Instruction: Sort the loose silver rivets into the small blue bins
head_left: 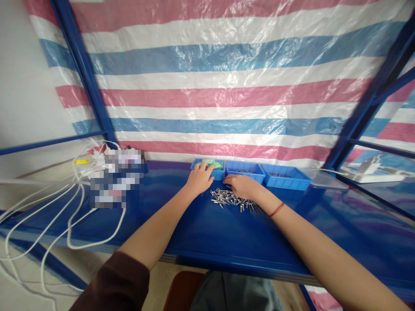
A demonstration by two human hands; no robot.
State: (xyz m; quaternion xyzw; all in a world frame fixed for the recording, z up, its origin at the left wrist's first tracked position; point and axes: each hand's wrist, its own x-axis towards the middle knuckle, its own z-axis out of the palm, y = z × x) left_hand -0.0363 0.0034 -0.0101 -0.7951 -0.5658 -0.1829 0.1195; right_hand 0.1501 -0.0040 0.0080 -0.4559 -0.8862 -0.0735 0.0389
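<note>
My left hand [200,178] rests over the front edge of the left blue bin [219,174], fingers somewhat apart and nothing visible in them. Something green and white [214,164], like a plastic bag, lies in that bin. Just in front of the middle blue bin [259,177], my right hand [244,186] hovers over or touches a loose pile of small silver metal pins [223,196] that look like rivets. Its fingers are bent together, and whatever they pinch is too small to make out. The hand covers part of the pile.
A third blue bin [288,183] with small metal parts stands at the right, beside a clear plastic lid [329,179]. White cables [73,220] trail over the table's left end. Blue frame posts [86,77] and a striped plastic sheet [227,95] bound the back.
</note>
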